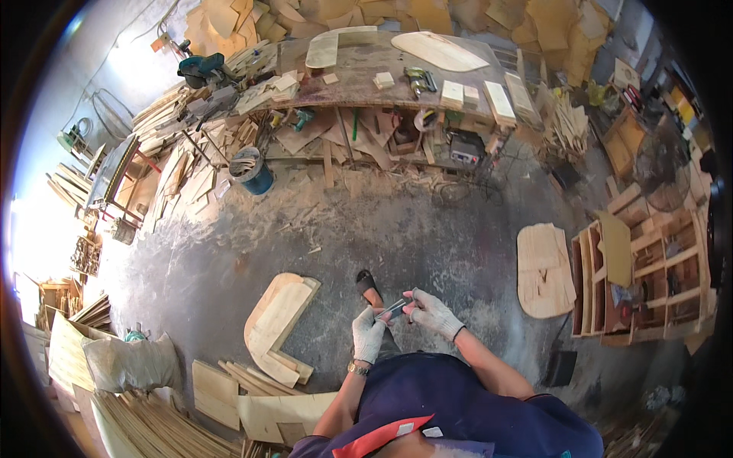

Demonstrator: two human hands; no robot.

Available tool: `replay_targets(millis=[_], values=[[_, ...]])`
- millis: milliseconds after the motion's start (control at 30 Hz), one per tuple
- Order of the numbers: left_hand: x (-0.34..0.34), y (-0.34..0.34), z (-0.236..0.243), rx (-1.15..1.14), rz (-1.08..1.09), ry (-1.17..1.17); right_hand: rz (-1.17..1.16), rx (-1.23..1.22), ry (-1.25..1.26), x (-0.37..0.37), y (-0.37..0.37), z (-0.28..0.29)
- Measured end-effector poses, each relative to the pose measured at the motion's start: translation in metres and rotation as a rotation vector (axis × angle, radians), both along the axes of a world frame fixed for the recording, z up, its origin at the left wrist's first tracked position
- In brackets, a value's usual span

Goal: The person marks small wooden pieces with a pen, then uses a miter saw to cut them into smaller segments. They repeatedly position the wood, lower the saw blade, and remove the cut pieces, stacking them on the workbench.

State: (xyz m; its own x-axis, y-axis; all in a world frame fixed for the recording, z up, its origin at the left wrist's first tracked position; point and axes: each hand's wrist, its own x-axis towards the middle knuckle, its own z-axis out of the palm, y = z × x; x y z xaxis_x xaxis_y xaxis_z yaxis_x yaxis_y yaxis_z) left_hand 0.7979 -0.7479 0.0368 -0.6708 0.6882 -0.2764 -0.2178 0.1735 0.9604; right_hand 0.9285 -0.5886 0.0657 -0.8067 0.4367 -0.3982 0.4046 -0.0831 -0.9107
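Observation:
In front of my body, my left hand point(368, 334) and my right hand point(432, 314) come close together, both in whitish gloves with bare fingertips. Between them is a slim grey metal tool point(396, 306) with thin, narrow arms; its exact kind is too small to tell. The fingers of both hands are pinched on it, the left at its near-left end and the right at its other end. A wristwatch point(358, 369) sits on my left wrist. Below the hands shows my sandalled foot point(369, 286) on the grey floor.
A curved wooden piece point(276, 324) lies on the floor at left, near stacked boards point(216, 393). At right a wooden panel point(545, 269) leans by a slatted wooden rack point(649, 267). The far workbench point(355, 88) carries a drill point(419, 79) and boards; a blue bucket point(252, 172) stands before it.

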Motion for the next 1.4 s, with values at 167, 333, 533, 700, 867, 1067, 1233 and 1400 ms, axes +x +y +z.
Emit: replay_targets(millis=[167,333,533,700,867,1067,1233,1400], values=[[-0.113,0.089,0.007,-0.013,-0.121,0.284,0.117,0.159,-0.045,-0.108,0.090,0.002],[-0.232,0.185,0.036,-0.006,-0.199,0.014,0.075,0.110,-0.014,-0.206,0.168,0.014],[-0.320,0.266,0.065,-0.035,-0.271,0.016,-0.151,-0.338,0.102,-0.292,0.249,0.005],[-0.359,0.341,0.044,0.025,-0.231,-0.105,-0.344,-0.148,0.148,-0.350,0.322,-0.027],[-0.426,0.424,0.017,-0.032,-0.202,-0.218,-0.609,-0.442,0.286,-0.409,0.468,-0.055],[-0.503,0.540,0.036,0.064,0.042,-0.392,-0.797,-0.306,0.374,-0.501,0.690,-0.050],[-0.542,0.626,0.049,0.151,0.098,-0.370,-0.560,0.532,-0.163,-0.572,0.855,-0.048],[-0.559,0.664,0.047,0.158,0.144,-0.426,-0.669,-0.027,-0.109,-0.605,0.920,-0.055]])
